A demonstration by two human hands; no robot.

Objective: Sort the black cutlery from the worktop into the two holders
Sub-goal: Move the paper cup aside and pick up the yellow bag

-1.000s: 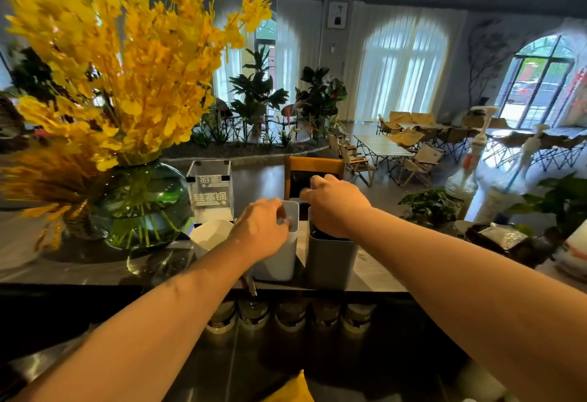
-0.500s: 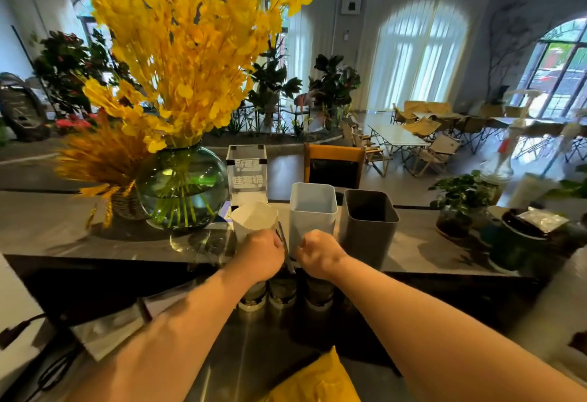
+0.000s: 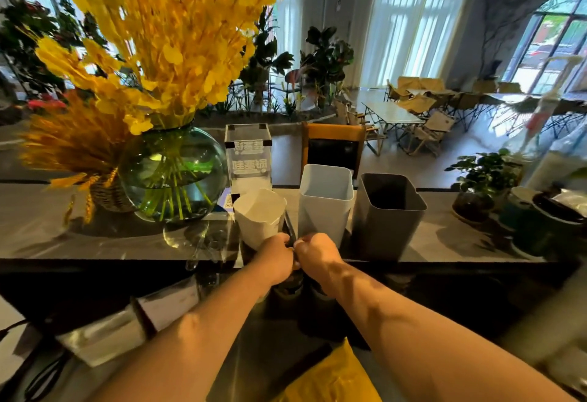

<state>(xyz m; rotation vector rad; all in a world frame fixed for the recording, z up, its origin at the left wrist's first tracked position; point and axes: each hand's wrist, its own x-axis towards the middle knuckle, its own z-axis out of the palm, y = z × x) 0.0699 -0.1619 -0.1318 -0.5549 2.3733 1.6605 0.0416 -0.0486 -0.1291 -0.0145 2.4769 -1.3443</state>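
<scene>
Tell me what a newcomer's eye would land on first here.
The spray of yellow flowers in a green glass vase, left on the worktop. Then the white holder and grey holder side by side at centre, and the left hand and right hand, fingers curled, meeting near the white one.

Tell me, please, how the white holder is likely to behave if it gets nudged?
The white holder is tall, narrow and looks empty, so it is probably light and apt to tip. Its smooth walls suggest stiff plastic that would likely slide on the worktop rather than flex.
</scene>
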